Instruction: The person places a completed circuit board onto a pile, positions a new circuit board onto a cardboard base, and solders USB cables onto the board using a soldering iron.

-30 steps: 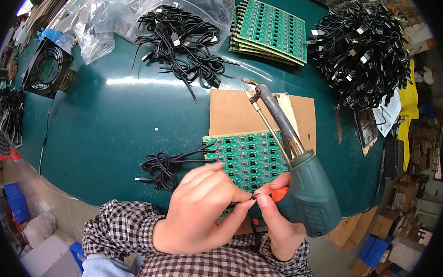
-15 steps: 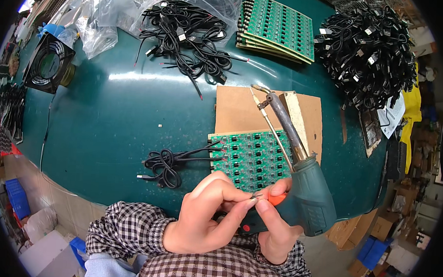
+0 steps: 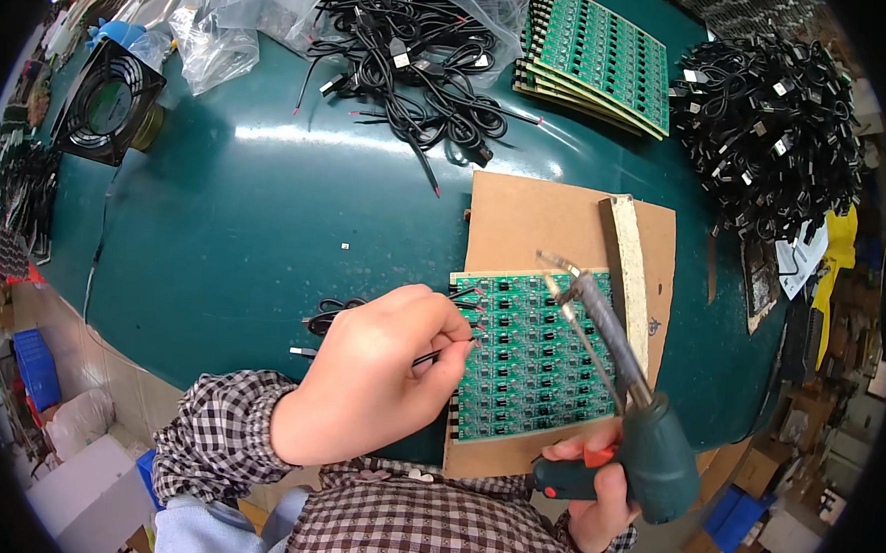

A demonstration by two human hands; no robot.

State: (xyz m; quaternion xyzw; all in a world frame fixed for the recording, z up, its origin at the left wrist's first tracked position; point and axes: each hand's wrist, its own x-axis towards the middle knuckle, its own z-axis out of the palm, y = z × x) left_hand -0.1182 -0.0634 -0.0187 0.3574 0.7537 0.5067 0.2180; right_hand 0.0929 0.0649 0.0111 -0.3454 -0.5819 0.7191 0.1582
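Note:
My left hand (image 3: 373, 373) pinches a thin black cable (image 3: 426, 358) between thumb and fingertips, its end at the left edge of a green circuit board panel (image 3: 543, 367). Several cables with red-tipped wires reach that same edge, and their coil (image 3: 329, 317) is partly hidden behind my left hand. In my right hand (image 3: 606, 505) is a dark green soldering gun (image 3: 664, 458), its handle gripped and a finger by the orange trigger. The gun's bent metal tip hangs over the upper part of the panel; whether it touches cannot be told.
Under the panel lies a cardboard sheet (image 3: 526, 216) with a pale bar (image 3: 627, 276) on it. Farther off are loose black cables (image 3: 403, 74), stacked circuit panels (image 3: 605, 55) and a big cable heap (image 3: 771, 143). A black fan (image 3: 106, 104) stands at the far left.
My hands have parted: the left went up to the panel's edge with the cable, the right moved right and down with the soldering gun. The view has shifted slightly.

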